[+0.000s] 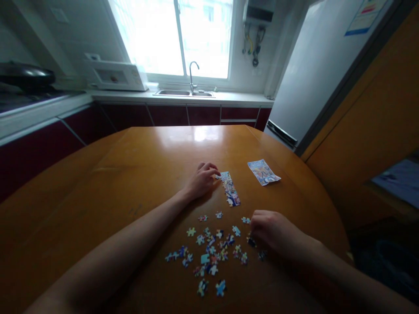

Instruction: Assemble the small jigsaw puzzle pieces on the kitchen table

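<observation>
A narrow strip of joined jigsaw puzzle pieces (pixel 231 189) lies on the wooden table. At its upper left corner my left hand (pixel 202 179) has its fingers closed on a small light-coloured puzzle piece (pixel 218 177), touching or almost touching the strip. My right hand (pixel 269 226) rests low over the right side of the loose puzzle pieces (pixel 212 250), its fingers curled in. Whatever those fingers hold, if anything, is hidden. Just left of them lies a pale blue piece (pixel 245 220), and a dark piece (pixel 251 241) shows below the hand.
A creased printed picture sheet (pixel 263 172) lies right of the strip. The round wooden table (pixel 124 161) fills the foreground. Behind it are a counter with a sink (pixel 176 93) and a microwave (pixel 113 76). A fridge (pixel 310 69) stands at the right.
</observation>
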The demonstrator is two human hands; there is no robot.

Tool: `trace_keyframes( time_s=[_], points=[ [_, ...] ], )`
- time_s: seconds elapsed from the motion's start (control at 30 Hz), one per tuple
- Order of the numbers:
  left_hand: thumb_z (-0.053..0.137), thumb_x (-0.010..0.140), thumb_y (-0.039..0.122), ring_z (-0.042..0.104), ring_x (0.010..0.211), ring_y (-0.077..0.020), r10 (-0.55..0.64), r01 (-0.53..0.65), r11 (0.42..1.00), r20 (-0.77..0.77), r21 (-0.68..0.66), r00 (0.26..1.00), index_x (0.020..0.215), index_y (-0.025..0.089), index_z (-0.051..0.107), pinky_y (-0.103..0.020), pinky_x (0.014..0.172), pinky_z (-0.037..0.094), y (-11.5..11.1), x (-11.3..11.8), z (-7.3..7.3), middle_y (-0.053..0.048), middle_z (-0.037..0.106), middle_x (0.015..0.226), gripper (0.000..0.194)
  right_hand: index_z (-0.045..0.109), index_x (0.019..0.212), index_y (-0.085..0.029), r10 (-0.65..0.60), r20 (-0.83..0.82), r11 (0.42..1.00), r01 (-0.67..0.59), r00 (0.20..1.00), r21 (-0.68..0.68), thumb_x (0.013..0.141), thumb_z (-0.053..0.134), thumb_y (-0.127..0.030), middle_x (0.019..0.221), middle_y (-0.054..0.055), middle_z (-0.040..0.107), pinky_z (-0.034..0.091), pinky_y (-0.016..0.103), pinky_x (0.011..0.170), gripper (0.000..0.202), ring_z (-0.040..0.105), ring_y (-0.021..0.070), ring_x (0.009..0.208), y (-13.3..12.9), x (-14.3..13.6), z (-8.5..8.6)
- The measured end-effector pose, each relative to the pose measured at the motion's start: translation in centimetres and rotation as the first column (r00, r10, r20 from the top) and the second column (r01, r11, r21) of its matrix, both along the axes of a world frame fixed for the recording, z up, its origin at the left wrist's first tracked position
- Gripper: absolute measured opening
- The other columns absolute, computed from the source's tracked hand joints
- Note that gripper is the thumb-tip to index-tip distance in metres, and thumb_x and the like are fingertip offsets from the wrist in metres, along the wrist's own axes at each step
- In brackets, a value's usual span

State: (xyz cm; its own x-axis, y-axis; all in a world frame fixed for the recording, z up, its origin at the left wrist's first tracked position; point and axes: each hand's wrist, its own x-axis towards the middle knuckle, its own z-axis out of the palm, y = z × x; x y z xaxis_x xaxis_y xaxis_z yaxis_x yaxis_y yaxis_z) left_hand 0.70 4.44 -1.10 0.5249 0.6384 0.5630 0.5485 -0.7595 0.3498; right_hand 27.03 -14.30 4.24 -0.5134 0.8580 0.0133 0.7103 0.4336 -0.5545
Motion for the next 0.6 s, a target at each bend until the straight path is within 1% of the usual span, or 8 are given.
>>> trace_keyframes(
  time_s=[0.1, 0.17, 0.2, 0.23, 0.3, 0.4, 0.5, 0.6],
  points=[
    [0.053, 0.082, 0.002, 0.053, 0.100, -0.0213, 0.010, -0.011, 1.000, 0.048, 0.022, 0.999, 0.094, 0.022, 0.073, -0.038, 0.092, 0.050, 0.1, 0.0, -0.1, -0.004, 0.067, 0.100, 0.030, 0.069, 0.088, -0.019, -0.127, -0.246, 0.991, 0.112, 0.961, -0.074, 0.083, 0.062, -0.011, 0.077, 0.001, 0.067, 0.045, 0.026, 0.064, 0.012, 0.059, 0.0135, 0.069, 2.5, -0.5, 0.0],
    [0.054, 0.087, 0.006, 0.055, 0.097, -0.0208, 0.015, -0.018, 0.999, 0.083, 0.041, 0.996, 0.096, 0.021, 0.071, -0.038, 0.090, 0.050, 0.2, 0.0, 0.0, -0.004, 0.069, 0.098, 0.025, 0.069, 0.107, -0.019, -0.251, -0.461, 0.968, 0.220, 0.851, -0.119, 0.082, 0.067, -0.021, 0.075, 0.001, 0.068, 0.046, 0.027, 0.060, 0.025, 0.059, 0.0141, 0.064, 5.2, -1.2, -0.2],
    [0.054, 0.088, 0.008, 0.056, 0.096, -0.0204, 0.013, -0.018, 0.999, 0.100, 0.048, 0.995, 0.097, 0.020, 0.071, -0.038, 0.089, 0.051, 0.2, 0.1, 0.0, -0.004, 0.070, 0.097, 0.023, 0.070, 0.105, -0.018, -0.298, -0.545, 0.954, 0.267, 0.784, -0.137, 0.080, 0.069, -0.024, 0.075, 0.002, 0.069, 0.048, 0.028, 0.062, 0.026, 0.061, 0.0148, 0.066, 6.6, -1.7, -0.2],
    [0.054, 0.089, 0.009, 0.058, 0.094, -0.0200, 0.010, -0.016, 0.999, 0.115, 0.052, 0.993, 0.097, 0.020, 0.070, -0.038, 0.087, 0.051, 0.1, 0.1, 0.1, -0.004, 0.071, 0.096, 0.022, 0.072, 0.096, -0.017, -0.338, -0.599, 0.938, 0.313, 0.726, -0.150, 0.078, 0.070, -0.026, 0.075, 0.004, 0.071, 0.049, 0.029, 0.063, 0.021, 0.063, 0.0157, 0.067, 8.0, -2.1, -0.3],
    [0.054, 0.091, 0.010, 0.060, 0.091, -0.0193, 0.008, -0.016, 0.998, 0.144, 0.059, 0.990, 0.097, 0.019, 0.070, -0.036, 0.084, 0.052, 0.0, 0.1, 0.2, -0.004, 0.072, 0.094, 0.019, 0.074, 0.085, -0.016, -0.387, -0.660, 0.913, 0.369, 0.644, -0.175, 0.075, 0.071, -0.027, 0.071, 0.005, 0.071, 0.051, 0.031, 0.063, 0.015, 0.065, 0.0168, 0.065, 10.6, -3.2, -0.6],
    [0.059, 0.091, 0.016, 0.061, 0.091, -0.0195, 0.017, -0.030, 0.997, 0.164, 0.078, 0.986, 0.099, 0.020, 0.069, -0.036, 0.082, 0.053, -0.5, 0.1, 0.6, -0.004, 0.073, 0.094, 0.013, 0.074, 0.081, -0.014, -0.434, -0.700, 0.892, 0.380, 0.567, -0.245, 0.071, 0.073, -0.028, 0.069, 0.006, 0.072, 0.052, 0.032, 0.062, 0.017, 0.066, 0.0177, 0.062, 13.3, -4.6, -1.2],
    [0.068, 0.087, 0.021, 0.061, 0.092, -0.0202, -0.002, -0.017, 0.993, 0.164, 0.114, 0.986, 0.100, 0.020, 0.069, -0.036, 0.082, 0.053, -0.9, 0.2, 1.0, -0.004, 0.072, 0.095, 0.013, 0.074, 0.084, -0.013, -0.424, -0.726, 0.901, 0.336, 0.541, -0.276, 0.070, 0.075, -0.029, 0.072, 0.007, 0.074, 0.053, 0.031, 0.061, 0.021, 0.068, 0.0185, 0.063, 14.5, -5.7, -2.0],
    [0.070, 0.085, 0.022, 0.061, 0.094, -0.0199, -0.049, 0.026, 0.991, 0.173, 0.134, 0.984, 0.100, 0.020, 0.068, -0.036, 0.083, 0.053, -1.2, 0.3, 1.4, -0.005, 0.071, 0.097, 0.015, 0.073, 0.086, -0.014, -0.383, -0.749, 0.919, 0.305, 0.541, -0.250, 0.071, 0.077, -0.034, 0.073, 0.007, 0.074, 0.054, 0.031, 0.060, 0.026, 0.068, 0.0182, 0.062, 14.7, -6.2, -2.7]
  ],
)
